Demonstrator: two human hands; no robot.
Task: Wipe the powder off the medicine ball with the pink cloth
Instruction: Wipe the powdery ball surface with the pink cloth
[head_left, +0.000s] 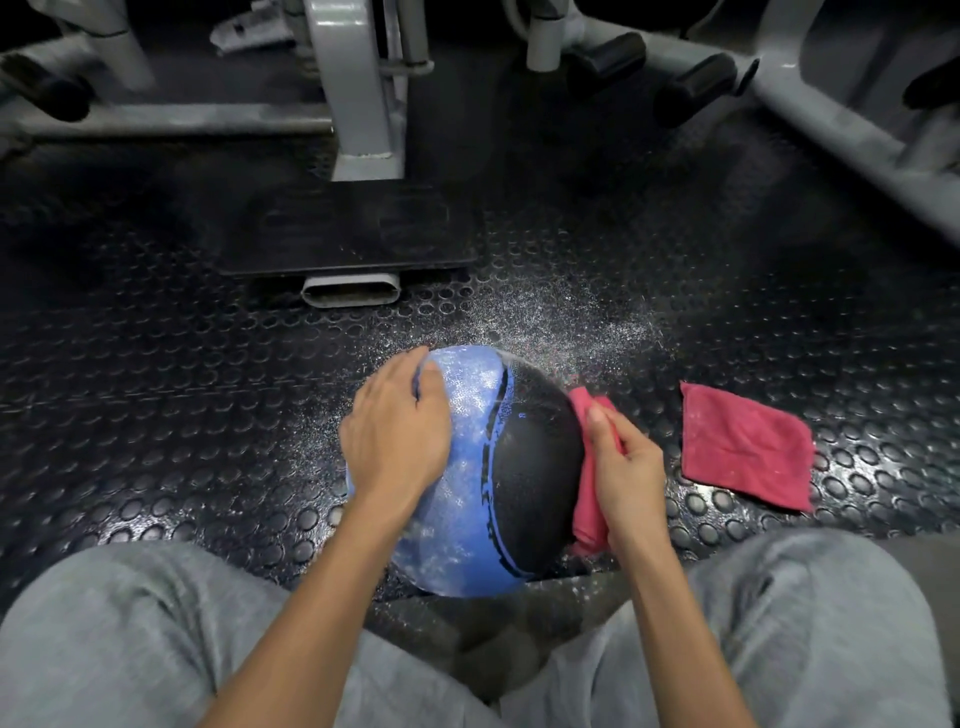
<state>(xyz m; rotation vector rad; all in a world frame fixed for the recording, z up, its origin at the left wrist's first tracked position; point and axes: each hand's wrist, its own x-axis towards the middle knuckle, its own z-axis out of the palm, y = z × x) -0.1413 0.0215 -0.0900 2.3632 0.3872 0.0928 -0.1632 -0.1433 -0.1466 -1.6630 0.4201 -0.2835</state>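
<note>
Studded floor (156, 415); right fingers (602, 421) around pink cloth (589, 499) against medicine ball (519, 467).

Blue-and-black medicine ball (483, 467), powder-dusted on its blue side; pink cloth (589, 483) pressed against its black side

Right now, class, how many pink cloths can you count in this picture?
2. One cloth is held in the right hand against the ball; the other cloth lies flat on the floor to the right. More may be hidden.

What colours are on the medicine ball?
Blue and black panels on the medicine ball, with white powder dusting the blue side; seen in the head view.
</note>
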